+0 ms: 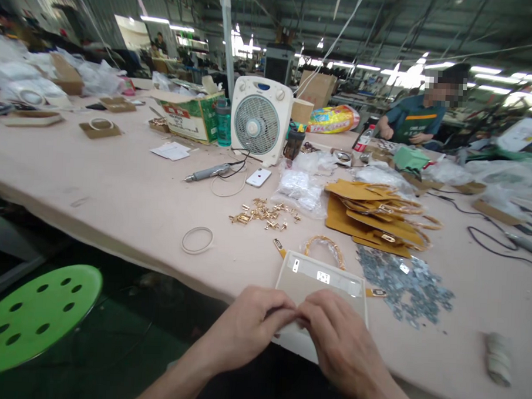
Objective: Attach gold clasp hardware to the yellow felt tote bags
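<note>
My left hand and my right hand meet over a pale, flat rectangular board at the table's near edge. Both have their fingertips pinched together; anything between them is too small or hidden to make out. A clear strip with white cut-out shapes lies along the board's far side. Mustard tabs with metal fittings stick out left and right, and a wrapped mustard bag handle arches behind. Right of the board is a heap of small grey metal plates. Gold-coloured metal fittings lie scattered beyond it.
Mustard bag pieces are stacked at the right, beside clear plastic bags. Farther back stand a white fan, a phone and an electric screwdriver. A tape ring lies left; a green stool stands below. A co-worker is across.
</note>
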The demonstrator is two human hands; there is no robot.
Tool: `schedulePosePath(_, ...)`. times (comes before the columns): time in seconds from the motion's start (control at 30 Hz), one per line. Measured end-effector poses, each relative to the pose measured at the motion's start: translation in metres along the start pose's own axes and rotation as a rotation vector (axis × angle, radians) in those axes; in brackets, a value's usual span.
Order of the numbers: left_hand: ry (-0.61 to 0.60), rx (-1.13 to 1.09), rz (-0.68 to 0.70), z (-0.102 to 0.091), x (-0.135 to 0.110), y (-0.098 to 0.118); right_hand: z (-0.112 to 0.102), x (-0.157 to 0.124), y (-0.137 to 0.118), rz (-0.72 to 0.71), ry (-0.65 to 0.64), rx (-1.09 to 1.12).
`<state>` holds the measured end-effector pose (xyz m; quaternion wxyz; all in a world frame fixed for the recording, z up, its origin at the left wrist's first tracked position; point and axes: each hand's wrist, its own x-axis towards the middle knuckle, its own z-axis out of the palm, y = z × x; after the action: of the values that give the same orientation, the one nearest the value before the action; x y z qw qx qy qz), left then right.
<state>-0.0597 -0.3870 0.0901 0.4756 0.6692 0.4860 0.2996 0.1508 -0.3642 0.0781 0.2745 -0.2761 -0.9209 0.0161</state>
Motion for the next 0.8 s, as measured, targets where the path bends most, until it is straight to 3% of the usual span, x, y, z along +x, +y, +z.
schedulePosePath(0.17, 0.033, -0.172, -0.185, 0.003, 0.001, -0.029, 0.008, -0.022, -0.009, -0.096, 0.115, 0.071)
schedulePosePath(0.23, 0.023, -0.138, -0.208, 0.004, 0.003, -0.042, 0.005, -0.030, 0.006, -0.004, 0.074, 0.205)
schedulePosePath(0.3, -0.039, -0.099, -0.225, 0.007, 0.001, -0.047, -0.004, -0.032, 0.034, 0.191, 0.060, 0.322)
schedulePosePath(0.43, -0.170, 0.014, -0.219, 0.021, -0.002, -0.034, -0.011, -0.023, 0.099, 0.561, 0.050, 0.349)
schedulePosePath(0.57, -0.222, 0.110, -0.192, 0.029, 0.001, -0.023, 0.008, -0.012, 0.132, 0.638, -0.085, 0.451)
schedulePosePath(0.8, -0.180, 0.127, -0.196, 0.020, 0.000, -0.032, 0.033, -0.007, 0.133, 0.669, -0.085, 0.444)
